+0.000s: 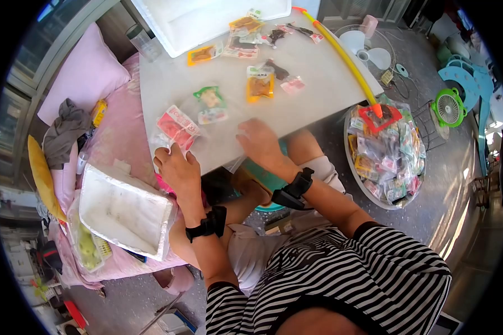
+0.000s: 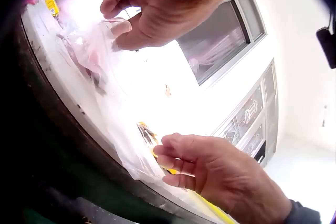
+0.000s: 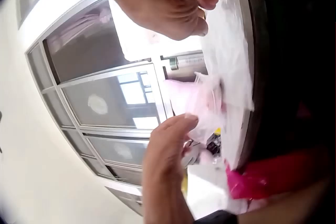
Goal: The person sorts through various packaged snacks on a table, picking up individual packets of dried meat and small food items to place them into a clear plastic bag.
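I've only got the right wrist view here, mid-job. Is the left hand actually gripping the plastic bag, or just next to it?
Observer: Gripping it. The left wrist view shows the left hand pinching the edge of the clear bag between thumb and fingers.
Operator: What lies on the table beyond the right hand?
Observer: Past the right hand, the head view shows an orange-bordered packet.
Operator: And where are the rest of the packets?
Observer: Several more lie on the table, but most are heaped in a round tub beside it, on the person's right.
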`<state>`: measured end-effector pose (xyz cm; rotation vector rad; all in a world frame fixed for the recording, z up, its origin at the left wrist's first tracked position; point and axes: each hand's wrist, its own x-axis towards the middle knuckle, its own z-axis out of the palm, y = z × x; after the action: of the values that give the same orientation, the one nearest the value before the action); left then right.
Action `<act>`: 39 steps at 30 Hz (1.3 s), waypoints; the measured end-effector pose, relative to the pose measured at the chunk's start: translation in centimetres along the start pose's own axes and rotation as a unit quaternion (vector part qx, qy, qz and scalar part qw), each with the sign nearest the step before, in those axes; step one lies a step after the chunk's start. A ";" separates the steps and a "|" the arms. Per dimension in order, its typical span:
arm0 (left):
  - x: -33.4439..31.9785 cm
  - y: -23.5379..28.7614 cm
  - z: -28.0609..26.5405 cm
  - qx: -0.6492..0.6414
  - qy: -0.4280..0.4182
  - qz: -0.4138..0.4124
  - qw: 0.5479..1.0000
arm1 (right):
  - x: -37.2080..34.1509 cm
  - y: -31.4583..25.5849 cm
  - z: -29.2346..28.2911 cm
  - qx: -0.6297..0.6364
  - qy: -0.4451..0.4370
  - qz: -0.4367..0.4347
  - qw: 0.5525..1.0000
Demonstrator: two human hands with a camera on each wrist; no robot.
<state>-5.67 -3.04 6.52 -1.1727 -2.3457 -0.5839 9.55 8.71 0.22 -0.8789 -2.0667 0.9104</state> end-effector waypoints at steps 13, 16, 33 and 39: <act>-4.5 6.2 4.6 -0.219 -0.114 0.174 0.953 | 2.7 2.7 -1.9 -0.185 -0.012 0.040 0.982; -4.6 5.8 5.0 -0.218 -0.103 0.190 0.952 | 2.8 3.1 -2.6 -0.104 0.033 0.040 0.993; -3.9 6.6 4.8 -0.481 -0.102 -0.047 0.869 | -0.7 0.8 -1.3 0.260 -0.006 0.120 0.958; -3.1 5.1 5.6 -0.622 -0.112 -0.183 0.753 | -0.8 0.4 -3.6 0.308 -0.021 0.198 0.930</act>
<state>-0.97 0.94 1.15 -1.2167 -2.2642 -2.5256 13.01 9.43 1.46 -0.9300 -1.4918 1.6875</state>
